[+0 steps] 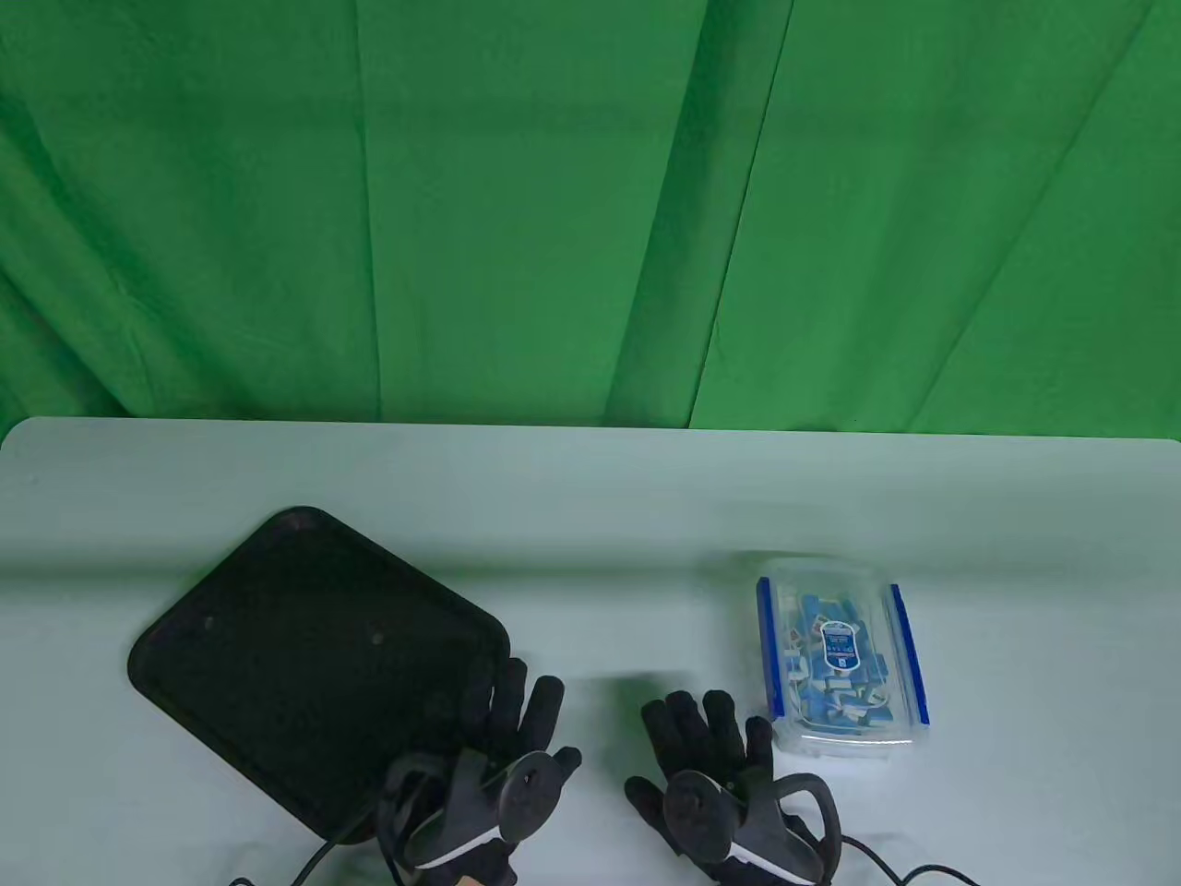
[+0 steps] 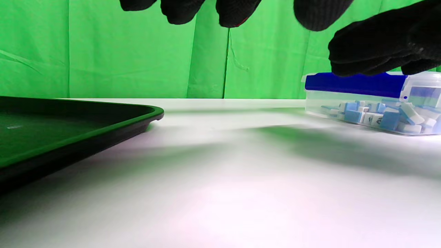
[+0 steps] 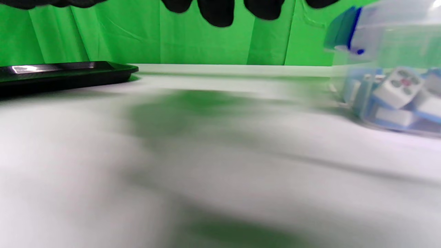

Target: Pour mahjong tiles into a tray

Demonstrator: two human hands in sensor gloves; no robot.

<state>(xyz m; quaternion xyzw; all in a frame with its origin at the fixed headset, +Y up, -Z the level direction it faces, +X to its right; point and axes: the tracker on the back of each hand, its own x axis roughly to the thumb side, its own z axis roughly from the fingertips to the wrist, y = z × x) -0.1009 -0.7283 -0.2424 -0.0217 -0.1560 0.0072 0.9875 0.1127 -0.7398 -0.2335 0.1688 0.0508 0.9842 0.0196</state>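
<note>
A clear plastic box (image 1: pixel 838 663) with a blue-clipped lid lies on the table at the right, full of blue and white mahjong tiles (image 1: pixel 835 701). A black tray (image 1: pixel 304 660) lies at the left, empty. My left hand (image 1: pixel 517 729) is open with fingers spread, by the tray's near right corner. My right hand (image 1: pixel 706 738) is open and empty, just left of the box. The box (image 2: pixel 372 100) and the tray (image 2: pixel 69 127) show in the left wrist view; the right wrist view shows the box (image 3: pixel 392 69) close at the right and the tray (image 3: pixel 65 74) far left.
The white table (image 1: pixel 590 498) ends at a green cloth backdrop (image 1: pixel 590 203). Black cables (image 1: pixel 913 872) trail from both hands at the near edge. Bare tabletop lies between the tray and the box.
</note>
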